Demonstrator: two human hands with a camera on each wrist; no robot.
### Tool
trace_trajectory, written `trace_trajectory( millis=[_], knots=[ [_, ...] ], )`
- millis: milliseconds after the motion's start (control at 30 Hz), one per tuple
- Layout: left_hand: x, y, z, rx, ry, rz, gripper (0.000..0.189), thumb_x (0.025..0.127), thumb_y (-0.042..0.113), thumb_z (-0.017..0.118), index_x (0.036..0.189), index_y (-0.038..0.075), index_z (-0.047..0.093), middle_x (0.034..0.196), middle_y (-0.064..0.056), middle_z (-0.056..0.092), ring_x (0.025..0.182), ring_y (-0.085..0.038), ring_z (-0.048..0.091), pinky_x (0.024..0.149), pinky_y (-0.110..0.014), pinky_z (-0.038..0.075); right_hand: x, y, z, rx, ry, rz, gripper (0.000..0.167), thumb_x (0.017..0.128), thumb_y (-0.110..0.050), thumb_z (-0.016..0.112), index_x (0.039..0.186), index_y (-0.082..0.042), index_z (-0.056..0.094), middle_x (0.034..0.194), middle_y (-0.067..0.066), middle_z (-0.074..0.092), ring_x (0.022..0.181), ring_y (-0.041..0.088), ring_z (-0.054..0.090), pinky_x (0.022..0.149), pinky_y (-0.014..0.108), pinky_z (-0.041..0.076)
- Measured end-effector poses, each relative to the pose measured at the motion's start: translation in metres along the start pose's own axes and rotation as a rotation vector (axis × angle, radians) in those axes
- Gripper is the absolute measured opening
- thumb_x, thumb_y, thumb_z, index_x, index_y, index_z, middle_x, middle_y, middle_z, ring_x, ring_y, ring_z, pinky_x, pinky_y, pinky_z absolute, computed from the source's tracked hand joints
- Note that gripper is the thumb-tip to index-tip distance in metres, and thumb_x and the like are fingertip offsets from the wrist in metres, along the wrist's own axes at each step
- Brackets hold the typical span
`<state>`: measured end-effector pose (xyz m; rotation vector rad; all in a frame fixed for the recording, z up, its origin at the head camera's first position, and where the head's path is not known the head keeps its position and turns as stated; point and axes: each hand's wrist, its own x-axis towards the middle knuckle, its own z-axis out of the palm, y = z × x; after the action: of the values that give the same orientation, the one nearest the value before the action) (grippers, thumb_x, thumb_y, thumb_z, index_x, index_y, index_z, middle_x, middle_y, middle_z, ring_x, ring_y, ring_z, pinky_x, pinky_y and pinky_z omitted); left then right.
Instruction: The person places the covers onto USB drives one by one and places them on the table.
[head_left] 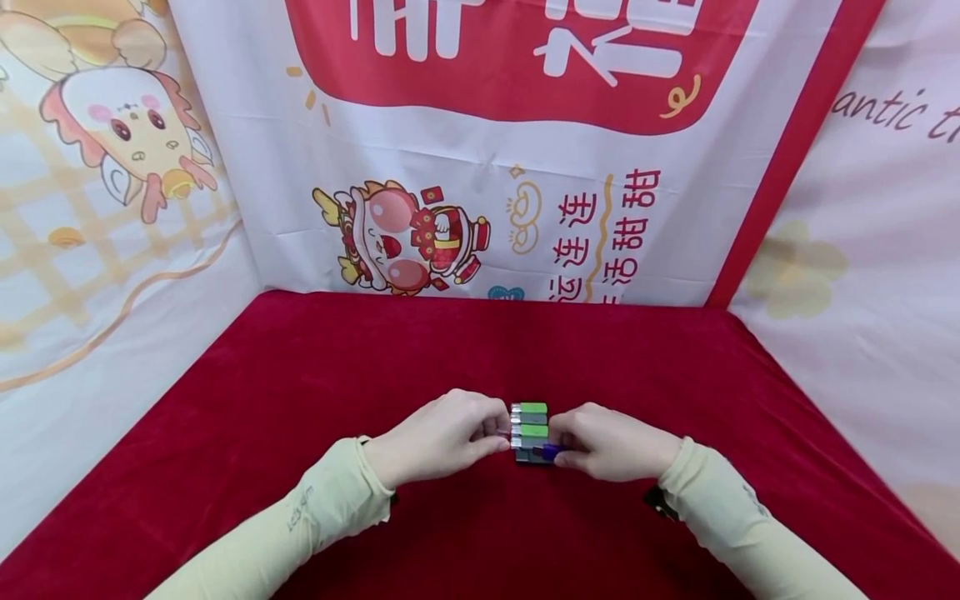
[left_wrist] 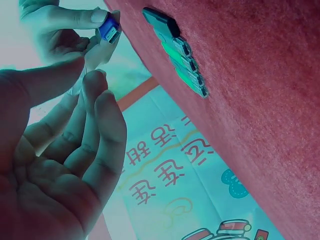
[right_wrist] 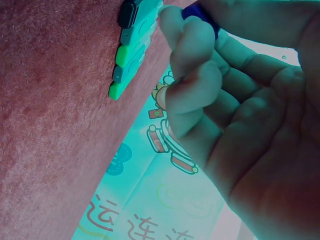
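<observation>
Between the thumb and fingers of my right hand (head_left: 618, 442) is a blue USB flash drive (left_wrist: 110, 29), its metal plug bare and pointing toward my left hand. My left hand (head_left: 446, 433) brings its thumb and fingertips together. They pinch what looks like a small see-through cap (left_wrist: 76, 88), mostly hidden by the fingers. Between the hands, a row of green USB drives (head_left: 534, 431) and grey ones lies side by side on the cloth. A black USB drive (left_wrist: 161, 22) lies at the near end of this row. Their metal plugs face left.
A dark red cloth (head_left: 375, 358) covers the table. Behind it hangs a white printed curtain (head_left: 480, 208) with red lettering and a cartoon figure. Printed side curtains (head_left: 135, 292) border the table left and right.
</observation>
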<state>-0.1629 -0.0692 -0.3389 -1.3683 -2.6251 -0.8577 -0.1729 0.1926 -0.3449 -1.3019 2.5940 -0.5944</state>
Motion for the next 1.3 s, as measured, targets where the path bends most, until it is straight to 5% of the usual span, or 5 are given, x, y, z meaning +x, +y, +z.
trace_trajectory(
  millis=[533, 1300],
  knots=[
    [0.000, -0.001, 0.005, 0.019, 0.038, -0.013, 0.011, 0.089, 0.013, 0.074, 0.092, 0.017, 0.064, 0.080, 0.014, 0.060, 0.070, -0.002, 0.054, 0.065, -0.019, 0.047, 0.003, 0.001, 0.001, 0.020, 0.087, -0.051, 0.015, 0.089, -0.006, 0.073, 0.087, -0.015, 0.062, 0.074, -0.012, 0.056, 0.061, 0.003, 0.049, 0.055, 0.022, 0.045],
    [0.000, -0.002, 0.012, -0.029, 0.036, -0.014, 0.008, 0.091, 0.013, 0.072, 0.096, 0.013, 0.067, 0.085, 0.011, 0.064, 0.073, 0.001, 0.057, 0.068, -0.017, 0.048, 0.006, -0.004, 0.002, -0.001, 0.197, -0.109, 0.014, 0.087, -0.004, 0.074, 0.098, -0.012, 0.071, 0.089, -0.011, 0.064, 0.077, 0.005, 0.057, 0.071, 0.027, 0.053]
  ],
)
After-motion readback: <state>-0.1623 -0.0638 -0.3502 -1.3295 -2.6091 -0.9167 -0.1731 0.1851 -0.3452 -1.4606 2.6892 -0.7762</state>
